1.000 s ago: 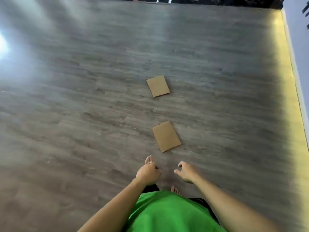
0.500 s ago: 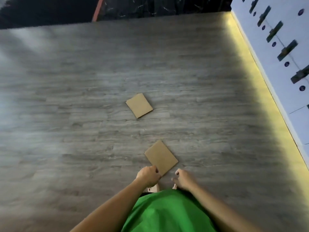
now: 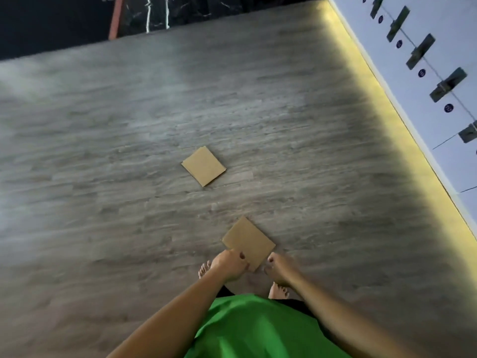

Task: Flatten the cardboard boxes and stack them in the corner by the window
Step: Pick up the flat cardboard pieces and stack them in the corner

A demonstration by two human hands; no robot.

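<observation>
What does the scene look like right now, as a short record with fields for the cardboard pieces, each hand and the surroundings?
near cardboard: flat on the floor, just ahead of the bare feet
far cardboard: flat, lying apart, farther out
left hand: at the near piece's edge, thumb over it
right hand: beside the near corner, contact unclear
floor: grey wood-look planks
right side: white wall with dark brackets

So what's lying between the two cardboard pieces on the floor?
Nothing: in the head view only bare floor separates the far cardboard from the near cardboard.
</observation>
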